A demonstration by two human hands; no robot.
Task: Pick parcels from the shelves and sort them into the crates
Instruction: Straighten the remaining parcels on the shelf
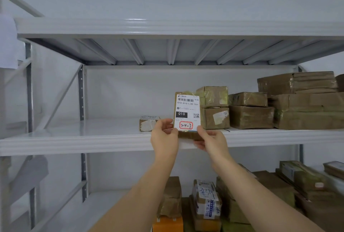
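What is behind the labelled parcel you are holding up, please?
Behind the labelled parcel, gripped by the left hand and right hand, stand two stacked brown boxes. Their left edges and the shelf behind it are covered.

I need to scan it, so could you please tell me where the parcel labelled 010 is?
In the head view it is centre frame, the parcel held upright by both hands before the middle shelf.

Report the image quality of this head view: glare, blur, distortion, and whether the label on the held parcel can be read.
Head view: a glare streak on the upper shelf beam; wide-angle bending of the shelf edges; motion blur on the lower-right parcels and left frame. The held parcel, gripped by left hand and right hand, is sharp: "010-010-L30-551" and "010" read clearly, fine print does not.
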